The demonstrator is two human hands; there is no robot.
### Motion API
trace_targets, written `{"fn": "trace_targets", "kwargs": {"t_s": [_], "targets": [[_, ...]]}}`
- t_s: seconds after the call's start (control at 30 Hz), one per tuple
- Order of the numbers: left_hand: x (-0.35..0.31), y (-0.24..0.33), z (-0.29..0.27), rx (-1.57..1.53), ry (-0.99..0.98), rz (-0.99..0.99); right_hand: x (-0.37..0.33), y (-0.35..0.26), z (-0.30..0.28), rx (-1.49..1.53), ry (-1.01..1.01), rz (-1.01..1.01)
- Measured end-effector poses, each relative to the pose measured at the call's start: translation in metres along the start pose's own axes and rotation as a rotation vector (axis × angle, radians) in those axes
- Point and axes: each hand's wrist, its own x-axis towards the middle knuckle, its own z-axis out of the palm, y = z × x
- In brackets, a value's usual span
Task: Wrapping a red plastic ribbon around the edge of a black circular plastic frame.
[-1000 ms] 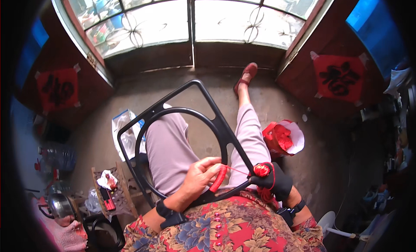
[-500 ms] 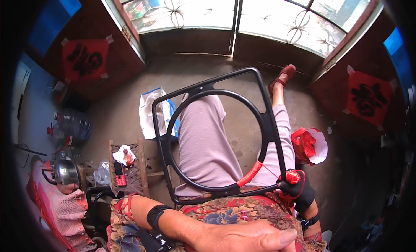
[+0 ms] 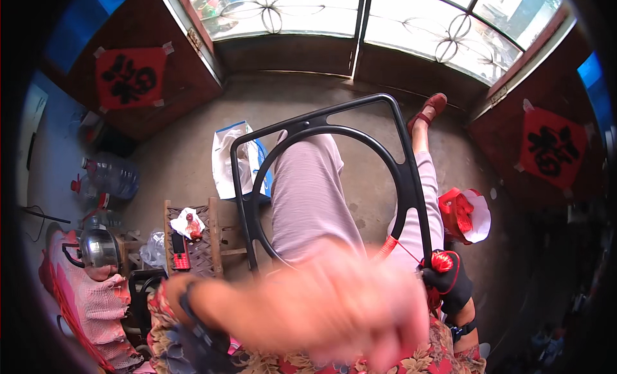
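A black square frame (image 3: 412, 181) with a round ring inside leans across my lap. Red cord (image 3: 387, 247) is wound tightly around a short stretch of the ring's lower right. At the frame's lower right corner, my right hand (image 3: 452, 285), in a black glove, is closed on a bundle of red cord (image 3: 442, 261). A strand runs from the bundle to the wound stretch. My bare left hand (image 3: 360, 303) passes in front of the frame's lower side, smeared by motion, and hides part of it. Its fingers cannot be made out.
A woven-top stool (image 3: 207, 261) at the left carries a red phone (image 3: 181, 258) and a crumpled white tissue (image 3: 188, 223). A metal kettle (image 3: 99, 252) stands beside it. A white-and-blue bag (image 3: 225, 175) lies beyond the frame; a red-and-white container (image 3: 475, 216) holds red material at right.
My left hand has lifted from low near my lap up in front of the frame's lower side. The right hand stays at the frame's corner. The whole view has shifted slightly.
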Motion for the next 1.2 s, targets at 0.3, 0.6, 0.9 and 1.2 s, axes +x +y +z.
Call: {"fn": "trace_targets", "kwargs": {"t_s": [0.3, 0.6, 0.9, 1.2], "targets": [[-0.089, -0.029, -0.260, 1.734, 1.448, 0.103, 0.009, 0.002, 0.004, 0.130, -0.017, 0.053], [-0.085, -0.166, -0.195, -0.145, 1.045, 0.254, 0.010, 0.014, 0.002, 0.070, 0.038, -0.039], [-0.091, -0.387, -0.090, -0.205, 0.857, -0.403, 0.006, 0.008, 0.005, 0.057, 0.017, -0.003], [-0.118, -0.354, -0.037, -0.526, 0.790, -0.613, 0.008, 0.007, 0.001, 0.168, 0.016, 0.078]]}}
